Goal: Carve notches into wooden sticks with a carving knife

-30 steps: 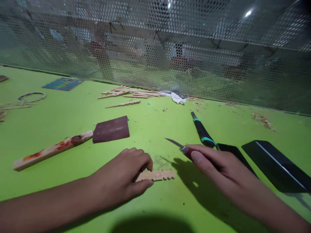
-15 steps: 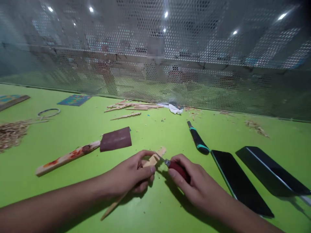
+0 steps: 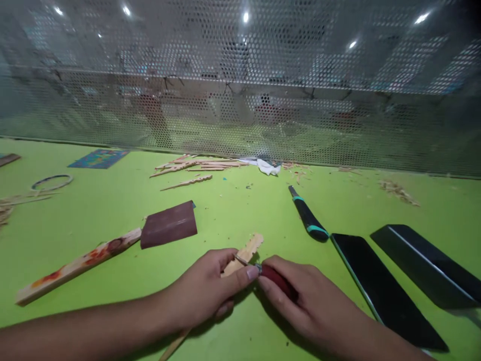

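My left hand is closed around a pale carved wooden stick, whose broad notched end sticks out past the fingers. The thin tail of the stick comes out below the hand, toward the bottom edge. My right hand grips the dark red handle of a small carving knife. Its thin metal blade lies across the wood, close to my left thumb, which touches the metal collar or rests right beside it. The fingers under the stick are partly hidden.
Sandpaper and a painted wooden strip lie left. A black-and-teal-handled knife, a phone and a dark wedge-shaped object are right. Behind are carved sticks, tissue, shavings and a perforated metal screen.
The knife blade has moved down the wooden stick, nearer my left fingers. Both hands have come closer together, the left thumb now at the knife's collar. The view has shifted slightly right.
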Motion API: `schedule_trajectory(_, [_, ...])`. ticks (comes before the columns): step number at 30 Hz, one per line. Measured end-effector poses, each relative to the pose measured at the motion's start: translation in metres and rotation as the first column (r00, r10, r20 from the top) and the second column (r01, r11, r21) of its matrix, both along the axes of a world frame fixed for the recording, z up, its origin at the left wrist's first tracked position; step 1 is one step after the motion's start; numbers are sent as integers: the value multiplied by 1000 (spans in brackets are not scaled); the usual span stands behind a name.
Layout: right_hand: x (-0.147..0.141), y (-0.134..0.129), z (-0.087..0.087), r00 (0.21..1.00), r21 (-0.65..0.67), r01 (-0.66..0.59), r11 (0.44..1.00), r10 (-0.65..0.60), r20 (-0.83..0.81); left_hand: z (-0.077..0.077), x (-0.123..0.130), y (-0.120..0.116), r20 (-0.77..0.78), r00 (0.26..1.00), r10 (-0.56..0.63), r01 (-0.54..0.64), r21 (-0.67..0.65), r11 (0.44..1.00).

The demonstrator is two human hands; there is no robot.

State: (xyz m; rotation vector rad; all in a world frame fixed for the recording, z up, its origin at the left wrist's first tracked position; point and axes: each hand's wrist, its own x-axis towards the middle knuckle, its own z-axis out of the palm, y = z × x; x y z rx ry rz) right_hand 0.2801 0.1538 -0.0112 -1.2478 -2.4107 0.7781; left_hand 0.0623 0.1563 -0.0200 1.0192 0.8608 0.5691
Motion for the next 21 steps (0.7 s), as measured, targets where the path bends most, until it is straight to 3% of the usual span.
schedule_trajectory(7, [1,-2,-8,1000,179,-13,984,14,-7,-2,0,-3,53,998,23,-22,-26,999])
schedule_trajectory(13, [1,-6,-18,1000,222,12,975,-18,23,4,3,-2,79,994,71,-63,-104,993])
schedule_trajectory(21, [-1,-12,-34,996,369,78,926,-86,5,-1,3,-2,148,985,94,-67,-176,982])
